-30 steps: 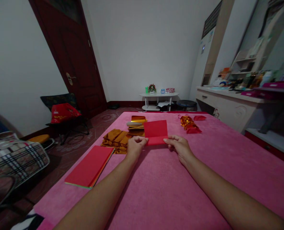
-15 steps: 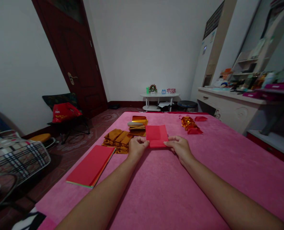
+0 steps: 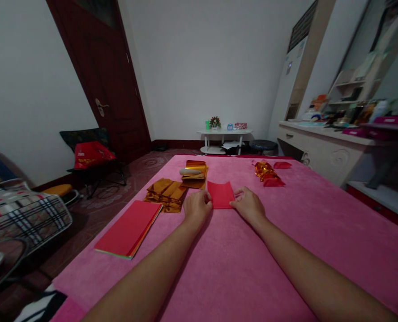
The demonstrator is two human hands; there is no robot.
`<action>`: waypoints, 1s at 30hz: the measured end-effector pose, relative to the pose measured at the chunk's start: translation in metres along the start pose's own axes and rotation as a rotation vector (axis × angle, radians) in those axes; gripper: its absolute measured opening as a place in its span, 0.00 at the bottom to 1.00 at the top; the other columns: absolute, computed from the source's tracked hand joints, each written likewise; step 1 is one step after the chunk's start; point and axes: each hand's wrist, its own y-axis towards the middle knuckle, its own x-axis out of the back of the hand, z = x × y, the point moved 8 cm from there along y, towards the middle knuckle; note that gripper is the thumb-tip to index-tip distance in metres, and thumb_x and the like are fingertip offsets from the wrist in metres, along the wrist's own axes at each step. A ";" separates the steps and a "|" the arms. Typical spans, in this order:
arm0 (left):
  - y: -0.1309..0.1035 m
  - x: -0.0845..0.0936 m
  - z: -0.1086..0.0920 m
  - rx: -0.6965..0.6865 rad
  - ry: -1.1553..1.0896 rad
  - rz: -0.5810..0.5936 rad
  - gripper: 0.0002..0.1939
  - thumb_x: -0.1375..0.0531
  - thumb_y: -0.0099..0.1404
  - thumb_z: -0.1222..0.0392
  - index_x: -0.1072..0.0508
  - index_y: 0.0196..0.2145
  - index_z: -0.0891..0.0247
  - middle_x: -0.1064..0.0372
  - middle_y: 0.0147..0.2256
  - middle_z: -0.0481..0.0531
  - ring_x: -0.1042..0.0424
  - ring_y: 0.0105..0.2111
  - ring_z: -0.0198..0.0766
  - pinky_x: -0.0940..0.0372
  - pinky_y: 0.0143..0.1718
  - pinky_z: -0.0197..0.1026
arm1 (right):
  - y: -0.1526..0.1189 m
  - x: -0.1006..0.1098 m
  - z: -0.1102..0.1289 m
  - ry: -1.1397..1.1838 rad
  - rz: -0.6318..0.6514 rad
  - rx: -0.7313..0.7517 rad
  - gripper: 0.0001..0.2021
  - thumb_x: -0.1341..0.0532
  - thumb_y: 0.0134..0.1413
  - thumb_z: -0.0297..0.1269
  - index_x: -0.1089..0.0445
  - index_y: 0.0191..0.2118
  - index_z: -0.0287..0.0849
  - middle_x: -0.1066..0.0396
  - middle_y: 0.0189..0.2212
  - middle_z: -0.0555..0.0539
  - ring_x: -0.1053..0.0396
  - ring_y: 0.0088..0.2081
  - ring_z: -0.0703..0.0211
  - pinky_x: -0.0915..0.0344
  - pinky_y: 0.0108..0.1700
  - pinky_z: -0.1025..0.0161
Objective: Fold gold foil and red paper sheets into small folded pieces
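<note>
A small piece of red paper (image 3: 220, 195) is pinched at its near corners, just over the pink cloth. My left hand (image 3: 198, 205) is closed on the left edge, and my right hand (image 3: 249, 204) grips the right corner between thumb and fingers. Left of them lies a stack of folded gold foil paper (image 3: 167, 193). Behind that sits another gold foil pile (image 3: 196, 172) with a grey oblong object (image 3: 190, 171) on top. Nearer me on the left is a stack of coloured paper sheets (image 3: 130, 229), red uppermost.
The pink-covered table (image 3: 239, 268) fills the foreground. Crumpled gold and red foil pieces (image 3: 267, 173) lie at its far right. Beyond stand a white side table (image 3: 224, 132) and a dark stool (image 3: 263, 146). A cluttered dresser (image 3: 323, 134) is on the right, and a chair with a red bag (image 3: 93, 155) on the left.
The red paper's far part has come down toward me, so the piece looks shorter and its crosswise crease no longer shows. Both hands keep hold of it. The view has shifted slightly.
</note>
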 end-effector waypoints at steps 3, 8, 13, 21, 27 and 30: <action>0.000 -0.002 -0.006 -0.074 0.072 0.011 0.08 0.41 0.52 0.67 0.24 0.28 0.58 0.29 0.33 0.52 0.34 0.35 0.39 0.45 0.32 0.38 | -0.001 0.001 0.003 -0.200 -0.002 0.000 0.09 0.36 0.36 0.35 0.33 0.30 0.46 0.28 0.25 0.51 0.32 0.28 0.60 0.46 0.25 0.67; -0.003 0.003 -0.027 -0.296 0.138 -0.029 0.09 0.42 0.56 0.63 0.21 0.30 0.54 0.32 0.40 0.54 0.38 0.43 0.44 0.45 0.41 0.45 | 0.000 0.006 0.003 -0.412 -0.029 0.033 0.08 0.37 0.41 0.40 0.31 0.32 0.46 0.27 0.29 0.47 0.31 0.29 0.56 0.49 0.24 0.65; -0.003 -0.010 -0.031 -0.387 0.168 0.091 0.11 0.44 0.58 0.65 0.21 0.30 0.57 0.29 0.29 0.56 0.36 0.36 0.44 0.46 0.37 0.44 | -0.009 0.002 0.019 -0.528 0.021 0.228 0.05 0.41 0.49 0.35 0.28 0.32 0.49 0.28 0.33 0.49 0.31 0.32 0.58 0.47 0.27 0.65; 0.005 -0.016 -0.014 -0.330 -0.024 0.104 0.07 0.39 0.54 0.58 0.20 0.30 0.57 0.27 0.27 0.53 0.33 0.30 0.41 0.45 0.33 0.40 | -0.051 -0.037 0.073 -0.781 0.177 0.566 0.15 0.50 0.54 0.23 0.27 0.37 0.40 0.31 0.38 0.41 0.33 0.40 0.55 0.42 0.33 0.64; 0.002 -0.018 -0.015 -0.287 0.076 0.161 0.09 0.40 0.56 0.58 0.21 0.35 0.54 0.27 0.33 0.52 0.33 0.36 0.40 0.42 0.37 0.40 | -0.071 -0.044 0.079 -0.920 0.328 0.518 0.15 0.51 0.54 0.24 0.28 0.39 0.34 0.31 0.39 0.35 0.30 0.38 0.52 0.38 0.33 0.62; 0.003 -0.017 -0.013 -0.266 0.121 0.178 0.10 0.41 0.58 0.56 0.22 0.37 0.54 0.27 0.35 0.52 0.33 0.38 0.40 0.42 0.39 0.39 | -0.073 -0.032 0.070 -0.994 0.371 0.510 0.14 0.50 0.54 0.24 0.27 0.37 0.33 0.31 0.37 0.33 0.29 0.36 0.52 0.37 0.32 0.62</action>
